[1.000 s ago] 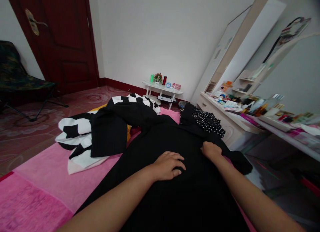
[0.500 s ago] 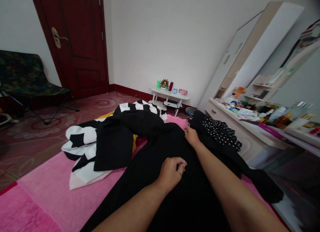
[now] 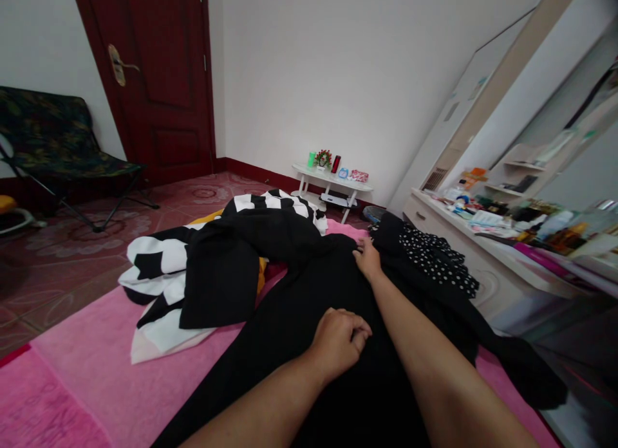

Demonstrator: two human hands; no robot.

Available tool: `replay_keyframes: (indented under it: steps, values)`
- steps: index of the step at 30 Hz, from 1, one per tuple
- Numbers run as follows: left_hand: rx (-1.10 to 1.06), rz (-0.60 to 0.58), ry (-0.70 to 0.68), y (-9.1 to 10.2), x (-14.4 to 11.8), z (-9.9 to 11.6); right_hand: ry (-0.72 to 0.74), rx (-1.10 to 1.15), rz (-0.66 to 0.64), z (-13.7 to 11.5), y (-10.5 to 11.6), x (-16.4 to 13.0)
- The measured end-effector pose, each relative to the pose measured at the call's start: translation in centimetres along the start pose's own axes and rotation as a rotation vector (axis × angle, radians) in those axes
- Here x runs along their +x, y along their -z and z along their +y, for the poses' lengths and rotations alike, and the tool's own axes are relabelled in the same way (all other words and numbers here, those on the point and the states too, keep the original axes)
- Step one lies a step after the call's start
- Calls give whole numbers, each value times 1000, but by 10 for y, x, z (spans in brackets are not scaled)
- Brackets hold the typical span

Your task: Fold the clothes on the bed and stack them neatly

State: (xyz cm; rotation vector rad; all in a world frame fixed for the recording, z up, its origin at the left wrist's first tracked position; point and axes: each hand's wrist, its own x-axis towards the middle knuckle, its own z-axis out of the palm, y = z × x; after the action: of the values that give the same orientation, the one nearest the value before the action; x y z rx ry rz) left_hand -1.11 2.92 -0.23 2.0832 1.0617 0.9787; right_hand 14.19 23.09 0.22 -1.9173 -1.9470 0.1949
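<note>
A black long-sleeved garment (image 3: 309, 306) lies spread over a pink bed cover (image 3: 159, 371). One sleeve bends out to the left, and another dark sleeve reaches to the right. My left hand (image 3: 342, 337) rests over the middle of the garment with its fingers curled in; no cloth shows between them. Farther up, my right hand (image 3: 368, 260) is at the garment's upper right edge, fingers bent and closed on the cloth there. Black-and-white checked cloth (image 3: 161, 260) lies partly under the left sleeve, with a bit of yellow fabric (image 3: 261, 275) beside it.
A black cloth with white dots (image 3: 437, 258) lies at the right, near a dresser (image 3: 425, 213) crowded with bottles and small items. Beyond the bed stand a low white table (image 3: 333, 177), a dark red door (image 3: 164, 81) and a camouflage folding chair (image 3: 53, 136).
The view has shifted slightly. My left hand has moved a little to the right over the garment. My right hand stays near the same upper edge, and the clothes lie much as before.
</note>
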Motion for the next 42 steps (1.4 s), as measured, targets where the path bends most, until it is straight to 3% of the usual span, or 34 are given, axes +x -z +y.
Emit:
replay_keyframes:
  steps: [4,8,11,13,15,17,20,22,25,26,27,31,34,36,39,42]
  values:
    - [9,18,21,0,0,0,87,-54,-163,-6,-16,-15]
    - [56,85,90,3,0,0,90,-98,-256,-17,-12,-31]
    - [119,182,157,6,0,-1,186,-133,-194,-12,-2,-59]
    - [142,208,171,7,-1,-2,215,-199,-110,6,7,-78]
    - [159,205,168,7,-2,-2,75,-278,-90,28,17,-90]
    - [180,186,155,6,-3,-2,-146,-324,-152,43,27,-93]
    - [194,174,143,6,-3,-4,-314,-332,-241,32,37,-100]
    - [182,187,146,6,-3,-5,-239,-331,-205,10,37,-120]
    - [193,193,158,6,-3,-8,143,-312,-143,-7,30,-165]
    - [217,191,168,6,-4,-9,173,-311,-144,-3,30,-178]
    - [252,185,180,6,-5,-10,129,-318,-147,5,31,-188]
    - [439,125,222,4,-10,-12,-317,-383,-126,46,49,-189]
    - [545,72,216,2,-12,-12,-491,-370,-180,37,62,-185]
    - [580,35,203,2,-13,-12,-383,-339,-158,9,62,-201]
    - [586,-19,185,5,-14,-14,40,-264,-134,-31,53,-252]
    - [569,-54,176,9,-16,-13,218,-226,-233,-32,50,-303]
